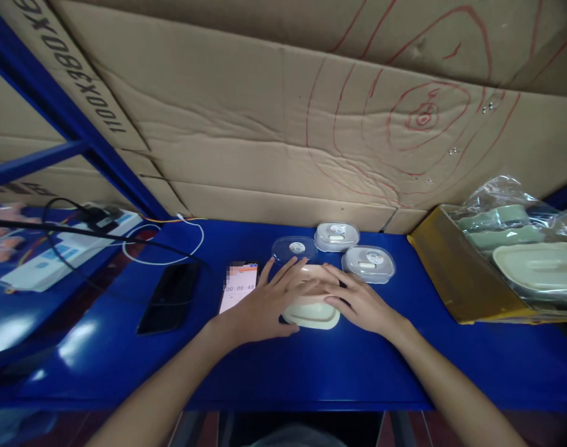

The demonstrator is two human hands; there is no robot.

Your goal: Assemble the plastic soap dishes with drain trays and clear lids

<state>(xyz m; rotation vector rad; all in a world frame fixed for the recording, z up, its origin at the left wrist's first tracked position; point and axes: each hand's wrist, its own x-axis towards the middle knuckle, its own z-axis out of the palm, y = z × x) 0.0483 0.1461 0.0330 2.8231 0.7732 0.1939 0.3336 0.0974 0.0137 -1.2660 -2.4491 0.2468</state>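
A pale pink shallow dish or lid (315,271) lies in front of me, partly covered by my fingers. Closer to me is a cream oval dish (315,315), its far side hidden under the hands. My left hand (271,304) reaches over both pieces from the left, fingers spread, thumb beside the cream dish's near left edge. From the right, my right hand (362,304) stretches its fingers to the right side of the pieces. Whether the fingertips press on them I cannot tell. Behind lies a clear oval lid (283,248) with a round sticker.
Two clear-lidded boxes (336,237) (369,264) stand behind my right hand. A phone with a timer (236,285) and a dark phone (167,298) lie left. A power strip (73,248) trails cables. At right, a yellow bin (436,267) holds bagged green and cream dishes. Cardboard (246,130) walls the back.
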